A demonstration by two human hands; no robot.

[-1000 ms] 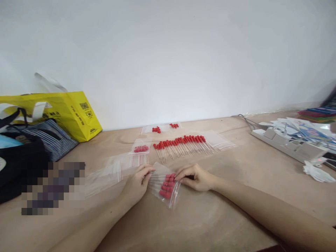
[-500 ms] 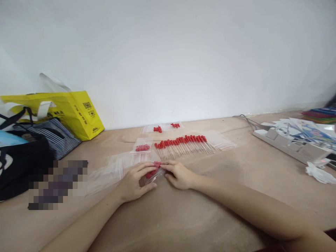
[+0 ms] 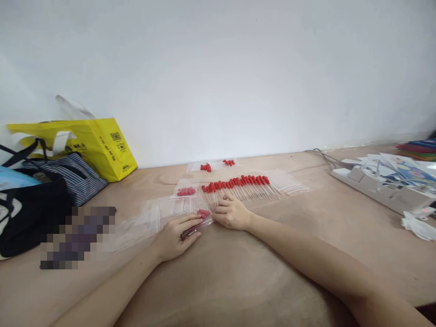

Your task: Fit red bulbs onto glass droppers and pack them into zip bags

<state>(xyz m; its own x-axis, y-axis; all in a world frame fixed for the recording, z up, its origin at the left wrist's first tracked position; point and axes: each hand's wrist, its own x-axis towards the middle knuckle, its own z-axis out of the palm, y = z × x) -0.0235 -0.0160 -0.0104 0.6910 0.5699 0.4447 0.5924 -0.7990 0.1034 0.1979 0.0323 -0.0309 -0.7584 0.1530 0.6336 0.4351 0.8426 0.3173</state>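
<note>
A small clear zip bag [image 3: 206, 221] with red-tipped sticks in it lies on the table in front of me. My left hand [image 3: 177, 237] is closed on its left part, fingers over the top and thumb at the near side. At the bag's right end, my right hand [image 3: 233, 213] has its fingers bent in and closed on the plastic edge. Just beyond is a row of loose red-headed sticks [image 3: 235, 183], fanned side by side. A filled zip bag [image 3: 186, 191] lies beyond my left hand, and flat clear bags [image 3: 145, 222] spread out to its left.
More red-headed pieces in clear bags [image 3: 205, 167] lie near the wall. To the left stand a yellow bag [image 3: 119, 154], a striped pouch [image 3: 81, 177] and a black bag [image 3: 37, 218]. A power strip [image 3: 378, 190], papers and a crumpled tissue [image 3: 418, 225] are on the right.
My right hand has shifted slightly away from me and curled its fingers at the bag's right end. Under my left hand the bag has tilted, and its edge now shows straight. The view has turned slightly left.
</note>
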